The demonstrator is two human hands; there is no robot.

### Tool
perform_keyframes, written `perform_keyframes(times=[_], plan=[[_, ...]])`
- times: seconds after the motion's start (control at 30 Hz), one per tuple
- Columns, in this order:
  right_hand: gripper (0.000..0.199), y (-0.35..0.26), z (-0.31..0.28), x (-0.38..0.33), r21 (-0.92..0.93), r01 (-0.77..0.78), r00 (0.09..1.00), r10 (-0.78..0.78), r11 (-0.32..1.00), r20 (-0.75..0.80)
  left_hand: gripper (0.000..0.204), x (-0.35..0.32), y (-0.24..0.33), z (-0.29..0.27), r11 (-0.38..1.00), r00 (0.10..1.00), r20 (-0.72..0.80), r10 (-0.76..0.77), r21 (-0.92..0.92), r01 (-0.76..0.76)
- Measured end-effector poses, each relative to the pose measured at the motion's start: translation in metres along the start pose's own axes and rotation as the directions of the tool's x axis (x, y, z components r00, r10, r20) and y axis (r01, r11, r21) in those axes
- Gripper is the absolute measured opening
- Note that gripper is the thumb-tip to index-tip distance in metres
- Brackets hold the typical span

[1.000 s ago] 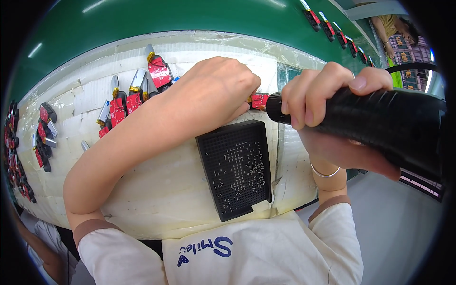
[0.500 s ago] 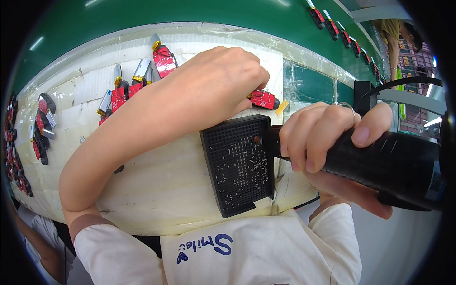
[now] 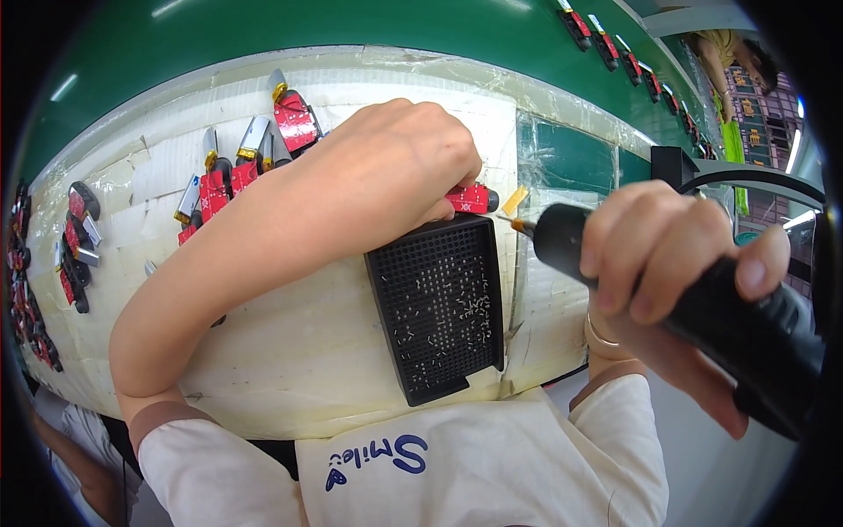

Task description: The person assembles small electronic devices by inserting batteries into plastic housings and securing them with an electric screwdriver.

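My left hand (image 3: 404, 158) reaches across the bench with its fingers curled down on a small red circuit board with black end parts (image 3: 472, 199). Most of that board is hidden beneath the hand. In my right hand (image 3: 654, 250) is a black electric screwdriver (image 3: 562, 239), gripped around its body. Its thin bit points left, just right of the red board's black end. Between my arms sits a black perforated screw tray (image 3: 439, 386), with many tiny silvery screws lying in its holes and loose on top.
More red boards with silver battery packs (image 3: 215, 189) lie left of my forearm, others (image 3: 75, 237) farther left. A row of such units (image 3: 603, 44) rests on the green surface at upper right. A yellow tape piece (image 3: 515, 200) lies by the bit. Other people are at both sides.
The screwdriver has swung up out of the tray's right edge, its bit now near the red board. My left hand stays on the board, nearly still.
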State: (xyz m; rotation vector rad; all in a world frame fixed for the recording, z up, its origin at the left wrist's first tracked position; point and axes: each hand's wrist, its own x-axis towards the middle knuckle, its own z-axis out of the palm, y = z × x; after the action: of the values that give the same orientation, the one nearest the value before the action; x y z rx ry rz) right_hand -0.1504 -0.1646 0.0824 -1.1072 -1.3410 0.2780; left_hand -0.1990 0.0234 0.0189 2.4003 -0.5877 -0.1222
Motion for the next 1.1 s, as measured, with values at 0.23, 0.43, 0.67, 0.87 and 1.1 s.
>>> perform_keyframes(times=[0.23,0.43,0.67,0.87,1.1], plan=[[0.093,0.026,0.005,-0.005,0.129,-0.054,0.980,0.077,0.990,-0.182,0.020,-0.002,-0.002,0.001,1.000,1.000,-0.019,-0.004,-0.020,0.004],[0.094,0.037,-0.017,-0.006,0.054,0.032,0.998,-0.035,0.998,0.045,0.020,0.000,-0.001,0.001,0.999,1.000,0.000,-0.004,-0.032,0.004],[0.088,0.024,0.007,-0.002,0.010,-0.088,0.989,0.089,0.996,-0.121,0.027,-0.004,-0.001,0.004,0.995,0.997,-0.031,0.074,-0.066,-0.076],[0.069,-0.001,0.012,-0.008,0.145,-0.197,0.980,0.198,0.969,0.007,0.038,-0.009,-0.006,-0.064,0.969,0.908,0.376,-0.186,0.224,0.105],[0.068,0.023,0.021,-0.018,0.240,-0.034,0.997,0.050,0.970,-0.058,0.051,0.131,-0.056,-0.091,0.918,0.966,0.241,-0.092,0.395,-0.011]])
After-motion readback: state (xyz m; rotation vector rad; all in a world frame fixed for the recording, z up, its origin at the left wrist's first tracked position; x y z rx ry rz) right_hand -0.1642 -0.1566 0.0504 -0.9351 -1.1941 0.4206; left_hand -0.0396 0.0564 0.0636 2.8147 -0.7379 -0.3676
